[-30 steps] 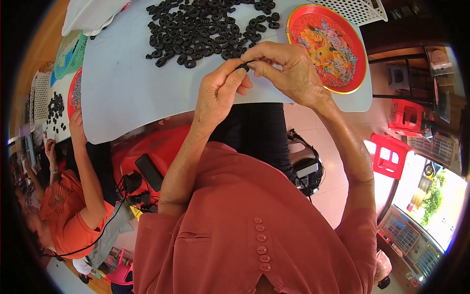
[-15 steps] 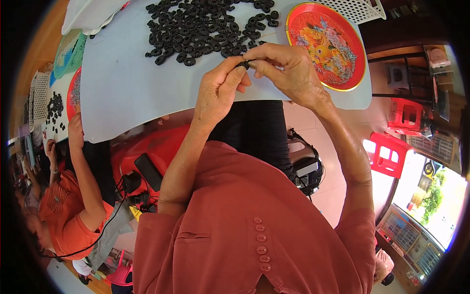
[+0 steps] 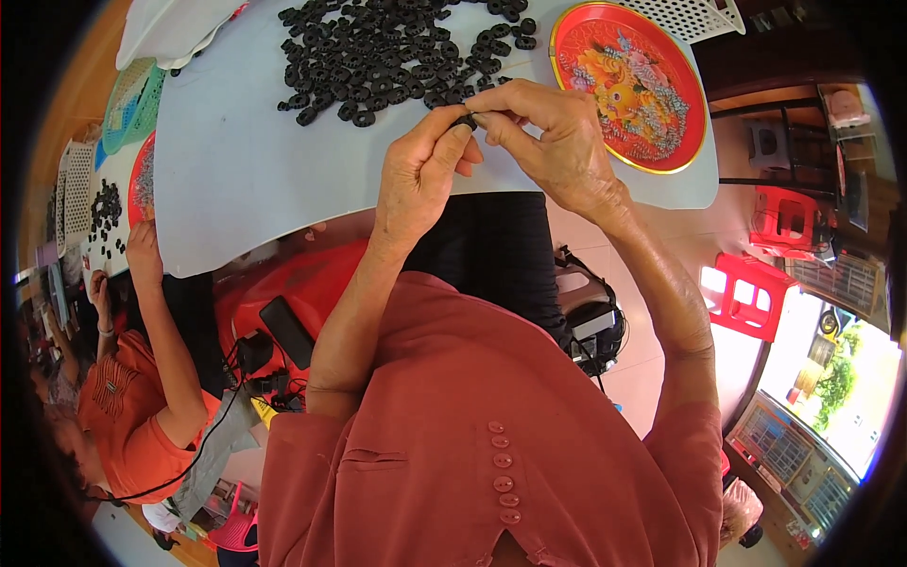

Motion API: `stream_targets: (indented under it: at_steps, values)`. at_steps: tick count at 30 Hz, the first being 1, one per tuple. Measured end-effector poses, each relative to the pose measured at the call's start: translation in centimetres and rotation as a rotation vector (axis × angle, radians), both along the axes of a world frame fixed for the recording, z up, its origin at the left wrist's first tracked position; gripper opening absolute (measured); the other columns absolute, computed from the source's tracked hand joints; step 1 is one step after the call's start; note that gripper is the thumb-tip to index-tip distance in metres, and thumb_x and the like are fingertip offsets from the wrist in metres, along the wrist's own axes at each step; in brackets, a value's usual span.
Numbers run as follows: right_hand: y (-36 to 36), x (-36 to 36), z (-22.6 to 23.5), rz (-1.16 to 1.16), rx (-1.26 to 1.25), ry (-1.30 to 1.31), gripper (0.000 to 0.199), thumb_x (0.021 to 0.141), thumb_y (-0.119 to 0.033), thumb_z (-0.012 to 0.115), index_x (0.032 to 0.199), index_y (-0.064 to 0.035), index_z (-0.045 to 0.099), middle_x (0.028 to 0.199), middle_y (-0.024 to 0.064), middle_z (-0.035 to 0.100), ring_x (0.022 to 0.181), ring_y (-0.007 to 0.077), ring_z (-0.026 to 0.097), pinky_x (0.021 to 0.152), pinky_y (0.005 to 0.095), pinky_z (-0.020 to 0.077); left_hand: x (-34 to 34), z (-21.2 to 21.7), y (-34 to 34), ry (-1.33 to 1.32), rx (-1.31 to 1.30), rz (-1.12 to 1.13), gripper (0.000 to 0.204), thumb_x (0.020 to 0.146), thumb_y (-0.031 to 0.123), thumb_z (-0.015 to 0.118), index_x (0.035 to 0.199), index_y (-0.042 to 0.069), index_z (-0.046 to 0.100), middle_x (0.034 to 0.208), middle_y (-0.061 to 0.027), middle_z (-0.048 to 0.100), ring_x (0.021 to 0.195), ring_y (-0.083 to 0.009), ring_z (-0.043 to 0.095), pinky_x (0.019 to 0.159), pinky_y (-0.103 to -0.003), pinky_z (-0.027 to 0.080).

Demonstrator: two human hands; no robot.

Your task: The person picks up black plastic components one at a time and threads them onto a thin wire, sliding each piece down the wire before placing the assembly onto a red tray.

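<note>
My left hand (image 3: 419, 168) pinches a small black plastic piece (image 3: 465, 121) between thumb and fingers, over the near part of the pale table (image 3: 246, 180). From the other side, my right hand (image 3: 564, 146) closes its thumb and forefinger on the same piece. Fingertips cover most of it. Just beyond my hands lies a spread pile of black oval plastic pieces (image 3: 373, 66), many with holes in them, resembling cord locks. To the right of the pile sits a round red tray (image 3: 578, 38) with a flower pattern and gold rim.
White perforated basket (image 3: 704, 21) stands behind the tray. At left, a person in an orange shirt (image 3: 142, 425) works by another table with black pieces and a green basket (image 3: 142, 104). A red stool (image 3: 274, 288) bears a dark phone (image 3: 286, 333) and cables beside my left arm.
Both hands stay together at the piece. My right fingertips have shifted slightly left and the piece has turned a little. The pile and tray look unchanged.
</note>
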State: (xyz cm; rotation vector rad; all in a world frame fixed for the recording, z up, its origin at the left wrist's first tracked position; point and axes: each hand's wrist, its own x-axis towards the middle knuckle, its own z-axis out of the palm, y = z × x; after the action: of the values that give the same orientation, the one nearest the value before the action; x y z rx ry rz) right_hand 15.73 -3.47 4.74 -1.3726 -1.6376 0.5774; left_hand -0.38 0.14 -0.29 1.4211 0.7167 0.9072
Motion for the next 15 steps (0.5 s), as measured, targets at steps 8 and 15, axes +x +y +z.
stream_targets:
  at_steps: [8, 15]
  values:
    - [-0.32, 0.13, -0.15, 0.019, -0.181, 0.319, 0.01, 0.087, -0.002, 0.062, 0.096, 0.0012, 0.067, 0.076, 0.0063, 0.068, 0.065, 0.011, 0.063, 0.06, 0.0255, 0.0515, -0.01, -0.12, 0.04, -0.006, -0.017, 0.01, 0.025, 0.097, 0.014, 0.051, 0.113, -0.004, 0.06, 0.077, -0.0063, 0.065, 0.067, -0.0108, 0.059, 0.062, -0.024, 0.05]
    - [-0.32, 0.4, 0.16, 0.007, -0.171, 0.181, 0.012, 0.089, -0.002, 0.061, 0.098, 0.0022, 0.067, 0.073, 0.0059, 0.067, 0.066, 0.0091, 0.063, 0.06, 0.0241, 0.0513, -0.12, -0.03, 0.04, -0.009, -0.009, -0.006, 0.025, 0.097, 0.013, 0.052, 0.113, -0.004, 0.06, 0.077, -0.0063, 0.064, 0.067, -0.0105, 0.059, 0.062, -0.024, 0.05]
